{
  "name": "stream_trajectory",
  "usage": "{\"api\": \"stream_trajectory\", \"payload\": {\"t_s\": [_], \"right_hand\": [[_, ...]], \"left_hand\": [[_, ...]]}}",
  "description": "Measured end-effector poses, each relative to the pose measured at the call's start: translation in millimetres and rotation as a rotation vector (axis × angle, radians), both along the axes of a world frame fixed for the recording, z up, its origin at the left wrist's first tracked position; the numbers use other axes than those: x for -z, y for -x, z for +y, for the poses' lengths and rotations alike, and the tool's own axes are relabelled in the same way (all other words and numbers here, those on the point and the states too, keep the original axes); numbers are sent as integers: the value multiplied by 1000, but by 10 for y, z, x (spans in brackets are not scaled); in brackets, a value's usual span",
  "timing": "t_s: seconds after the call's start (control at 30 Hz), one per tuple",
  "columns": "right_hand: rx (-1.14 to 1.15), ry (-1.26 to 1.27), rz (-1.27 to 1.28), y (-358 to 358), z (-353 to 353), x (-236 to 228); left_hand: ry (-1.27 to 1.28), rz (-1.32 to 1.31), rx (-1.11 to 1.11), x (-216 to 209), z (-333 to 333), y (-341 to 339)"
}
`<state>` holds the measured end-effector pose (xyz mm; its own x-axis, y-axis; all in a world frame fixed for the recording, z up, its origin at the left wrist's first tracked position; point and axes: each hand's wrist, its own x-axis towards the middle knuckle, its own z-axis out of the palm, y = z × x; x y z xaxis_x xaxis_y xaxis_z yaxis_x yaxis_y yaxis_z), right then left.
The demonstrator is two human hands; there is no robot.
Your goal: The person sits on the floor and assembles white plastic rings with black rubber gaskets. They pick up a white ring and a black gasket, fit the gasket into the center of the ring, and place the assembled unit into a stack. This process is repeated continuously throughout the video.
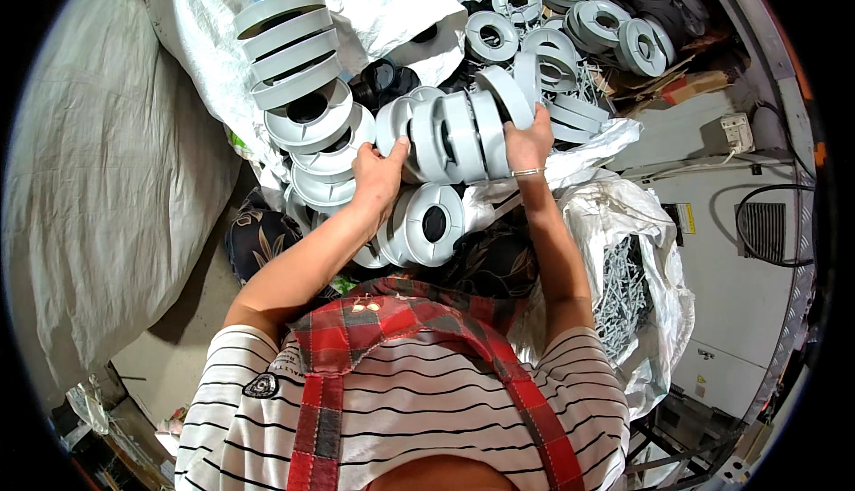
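A row of grey plastic rings (458,137) lies on its side between my two hands, above my lap. My left hand (381,172) grips the row's left end, thumb on the rim of a ring. At the other end my right hand (529,142) is closed against the last rings, its fingers partly hidden behind them. Below the row, more flanged grey rings (435,227) rest on my lap, dark hollows showing through their centres. To the left rises a leaning stack of the same rings (296,68).
Loose grey rings (643,46) and thin plastic scraps pile up at the back right. A white woven sack (614,206) holding grey scraps stands by my right arm. A large covered bulk (98,179) fills the left side. A pale machine cabinet (721,268) stands at the right.
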<state>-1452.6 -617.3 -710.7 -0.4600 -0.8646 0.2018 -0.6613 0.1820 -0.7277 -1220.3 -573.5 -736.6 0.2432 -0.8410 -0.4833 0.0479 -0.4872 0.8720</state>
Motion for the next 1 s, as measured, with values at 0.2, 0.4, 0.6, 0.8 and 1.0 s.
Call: {"api": "stream_trajectory", "payload": {"t_s": [0.2, 0.4, 0.6, 0.8, 1.0], "right_hand": [[207, -25, -240, 403, 26, 373], [319, 70, -416, 486, 52, 499], [405, 136, -657, 498, 28, 471], [387, 245, -869, 612, 53, 562], [336, 316, -719, 664, 96, 706]], "left_hand": [[332, -435, 287, 85, -250, 364], [26, -200, 255, 196, -747, 488], [-45, -429, 309, 147, -873, 542], [-128, -604, 470, 240, -1060, 545], [-6, -203, 326, 349, -1039, 491]]}}
